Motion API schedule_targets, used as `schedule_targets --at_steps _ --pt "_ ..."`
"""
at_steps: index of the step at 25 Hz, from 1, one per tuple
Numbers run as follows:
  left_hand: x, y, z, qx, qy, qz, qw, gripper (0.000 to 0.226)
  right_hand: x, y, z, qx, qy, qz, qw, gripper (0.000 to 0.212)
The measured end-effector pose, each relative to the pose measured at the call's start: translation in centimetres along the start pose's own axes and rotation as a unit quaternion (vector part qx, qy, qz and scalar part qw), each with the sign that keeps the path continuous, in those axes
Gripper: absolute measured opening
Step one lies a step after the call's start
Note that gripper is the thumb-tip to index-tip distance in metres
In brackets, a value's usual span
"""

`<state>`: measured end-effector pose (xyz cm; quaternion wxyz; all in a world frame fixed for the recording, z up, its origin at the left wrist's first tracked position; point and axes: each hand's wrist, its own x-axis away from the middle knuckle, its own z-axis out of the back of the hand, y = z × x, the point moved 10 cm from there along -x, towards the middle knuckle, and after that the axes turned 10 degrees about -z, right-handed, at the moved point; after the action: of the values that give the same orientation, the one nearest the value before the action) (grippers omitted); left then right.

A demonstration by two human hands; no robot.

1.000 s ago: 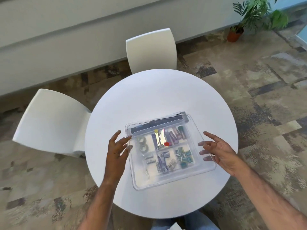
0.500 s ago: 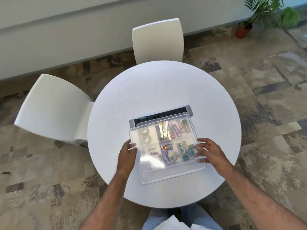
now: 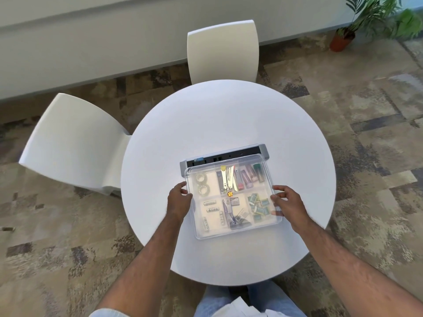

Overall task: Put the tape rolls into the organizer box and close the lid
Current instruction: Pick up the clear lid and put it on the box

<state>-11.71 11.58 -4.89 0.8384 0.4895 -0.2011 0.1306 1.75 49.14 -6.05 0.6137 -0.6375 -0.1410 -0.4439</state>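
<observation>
Left hand [image 3: 179, 200] and right hand [image 3: 286, 200] pinching opposite edges of lid [image 3: 233, 227], squaring it over organizer box [image 3: 263, 149]; tape rolls [image 3: 202, 184] already inside, between hands.

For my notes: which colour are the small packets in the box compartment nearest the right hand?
Mostly green packets, seen through the clear lid in the head view.

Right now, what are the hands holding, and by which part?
The clear lid over the organizer box: left hand grips its left edge, right hand its right edge.
</observation>
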Motion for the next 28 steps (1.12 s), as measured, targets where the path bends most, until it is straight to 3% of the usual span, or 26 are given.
schedule_targets --at_steps 14,20,28 --pt "-2.0 0.1 -1.7 -0.034 -0.012 -0.011 0.999 0.052 -2.0 -0.3 1.2 0.019 0.034 -0.011 0.999 0.026" --pt "-2.2 -0.6 -1.9 -0.03 -0.006 -0.01 0.999 0.048 -2.5 -0.9 1.8 0.174 0.126 0.018 0.977 0.015" --pt "-2.2 -1.2 -2.2 -0.039 -0.002 -0.001 0.999 0.047 -3.7 0.3 1.7 0.178 0.079 -0.012 0.981 0.014"
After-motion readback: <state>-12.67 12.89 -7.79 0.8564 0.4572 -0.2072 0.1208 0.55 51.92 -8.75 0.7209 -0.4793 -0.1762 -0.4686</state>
